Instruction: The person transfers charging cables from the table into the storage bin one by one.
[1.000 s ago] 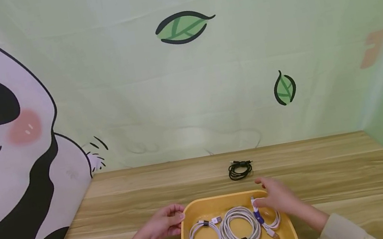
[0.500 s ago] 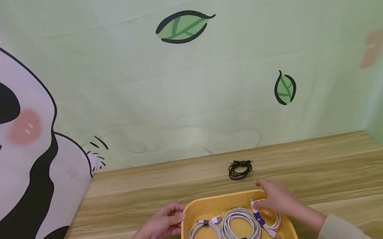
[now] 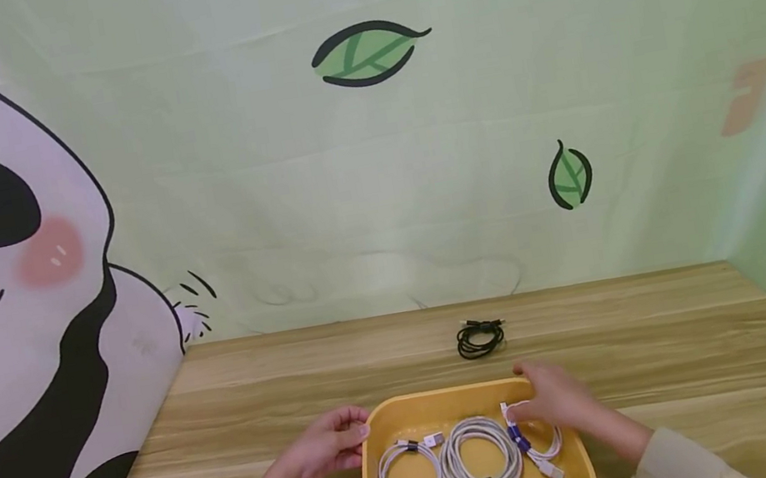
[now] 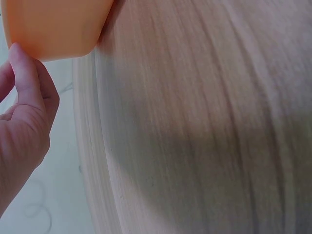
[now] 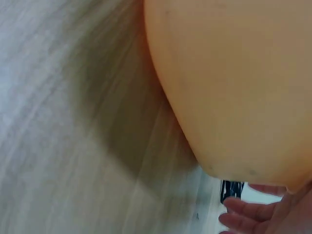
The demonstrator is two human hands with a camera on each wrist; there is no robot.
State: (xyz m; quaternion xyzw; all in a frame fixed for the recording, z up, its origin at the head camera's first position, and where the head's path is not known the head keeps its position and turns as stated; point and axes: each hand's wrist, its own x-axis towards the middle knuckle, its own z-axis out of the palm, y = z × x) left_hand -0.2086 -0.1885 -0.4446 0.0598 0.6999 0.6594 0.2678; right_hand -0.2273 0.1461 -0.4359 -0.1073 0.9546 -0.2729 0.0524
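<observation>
A yellow tray [image 3: 448, 402] lies at the table's front edge in the head view. My left hand [image 3: 320, 452] pinches its upper left corner, thumb on the rim; the left wrist view shows the same pinch on the tray wall [image 4: 53, 29]. My right hand [image 3: 561, 397] straddles the upper right corner, thumb inside over a white cable with a purple tie [image 3: 519, 439], fingers outside the wall. Those fingers [image 5: 248, 209] show behind the tray [image 5: 234, 97] in the right wrist view. Inside also lie a small white coiled cable [image 3: 433, 439] and a thicker pale cable coil [image 3: 452, 464].
A black coiled cable [image 3: 473, 352] lies on the wooden table [image 3: 299, 371] behind the tray. Beyond the table's back edge hangs a green cloth backdrop [image 3: 360, 192] with a panda and leaves printed on it.
The right hand has come slightly down and toward me, and the purple-tied cable has slid a little the same way inside the tray. The left hand and the black cable have stayed put.
</observation>
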